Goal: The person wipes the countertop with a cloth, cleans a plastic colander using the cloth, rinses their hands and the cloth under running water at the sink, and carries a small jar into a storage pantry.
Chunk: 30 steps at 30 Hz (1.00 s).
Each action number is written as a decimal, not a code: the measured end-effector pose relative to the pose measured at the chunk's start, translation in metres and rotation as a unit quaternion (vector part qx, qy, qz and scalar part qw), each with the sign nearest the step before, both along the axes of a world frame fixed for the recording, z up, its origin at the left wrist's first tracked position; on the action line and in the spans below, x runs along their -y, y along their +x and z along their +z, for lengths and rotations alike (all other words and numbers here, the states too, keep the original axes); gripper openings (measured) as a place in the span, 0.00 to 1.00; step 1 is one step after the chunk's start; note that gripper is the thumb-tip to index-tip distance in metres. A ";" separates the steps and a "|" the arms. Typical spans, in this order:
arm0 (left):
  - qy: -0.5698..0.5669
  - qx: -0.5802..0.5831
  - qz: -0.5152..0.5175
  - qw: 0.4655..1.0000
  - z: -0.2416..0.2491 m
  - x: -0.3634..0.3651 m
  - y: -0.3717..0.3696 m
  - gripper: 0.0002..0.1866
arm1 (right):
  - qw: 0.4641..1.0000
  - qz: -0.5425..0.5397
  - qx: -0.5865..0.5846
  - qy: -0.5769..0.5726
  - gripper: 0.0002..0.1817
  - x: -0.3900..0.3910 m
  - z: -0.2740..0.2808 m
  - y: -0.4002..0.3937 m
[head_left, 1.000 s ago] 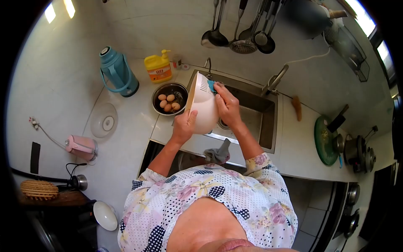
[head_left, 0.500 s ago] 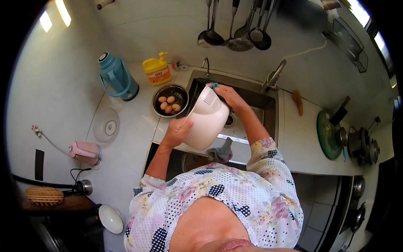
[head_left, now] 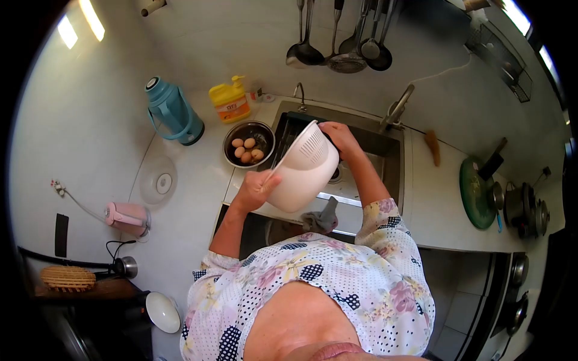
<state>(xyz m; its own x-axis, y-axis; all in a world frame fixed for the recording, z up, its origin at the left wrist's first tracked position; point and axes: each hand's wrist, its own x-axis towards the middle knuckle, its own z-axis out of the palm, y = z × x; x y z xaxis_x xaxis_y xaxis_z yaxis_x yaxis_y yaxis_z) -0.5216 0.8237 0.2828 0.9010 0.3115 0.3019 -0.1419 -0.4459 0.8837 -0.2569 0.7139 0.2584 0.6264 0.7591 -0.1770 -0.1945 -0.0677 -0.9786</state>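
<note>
A pale pink plastic washing bowl (head_left: 301, 180) with drain slots near its rim is tilted over the sink (head_left: 376, 165), its opening facing away from me. My left hand (head_left: 256, 189) is closed on the near-left rim, thumb on the outside. At the far rim is my right hand (head_left: 342, 139), its fingers reaching over the edge into the bowl. Those fingertips are hidden, as is the teal cloth seen in them in the earlier frame. Left of the bowl, a steel bowl (head_left: 227, 155) holds several brown eggs (head_left: 247, 156).
A blue thermos (head_left: 174, 114) and a yellow pump bottle (head_left: 230, 102) stand at the back left. Two taps (head_left: 397, 108) rise behind the sink. A grey cloth (head_left: 322, 218) hangs at its front edge. Ladles (head_left: 310, 54) hang above. A cleaver (head_left: 492, 163) is at the right.
My right hand has slid along the far rim, and the teal cloth at its fingers has gone out of sight. The bowl has turned slightly; my left hand keeps its hold.
</note>
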 end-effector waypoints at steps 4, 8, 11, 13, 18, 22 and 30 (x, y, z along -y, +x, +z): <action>0.107 -0.010 0.004 0.994 0.001 0.012 0.007 0.15 | 0.998 0.023 0.061 0.016 0.14 -0.003 0.006 -0.001; 0.122 0.005 0.036 0.992 -0.011 0.014 0.014 0.16 | 0.967 -0.041 0.247 -0.044 0.14 -0.011 0.017 -0.028; 0.144 0.024 0.037 0.989 -0.007 0.016 0.013 0.16 | 0.939 -0.120 0.323 0.021 0.13 -0.009 0.029 -0.046; 0.161 0.057 0.048 0.984 -0.005 0.016 0.014 0.16 | 0.929 -0.145 0.334 0.069 0.11 -0.010 0.038 -0.052; 0.169 0.066 0.071 0.981 -0.005 0.017 0.016 0.15 | 0.884 -0.176 0.416 0.119 0.07 -0.009 0.062 -0.075; 0.130 0.061 0.115 0.983 -0.009 0.014 0.020 0.15 | 0.803 -0.181 0.544 0.162 0.06 -0.009 0.065 -0.096; 0.053 0.076 0.151 0.984 -0.012 0.003 0.020 0.13 | 0.736 -0.045 0.644 0.203 0.13 0.002 0.039 -0.133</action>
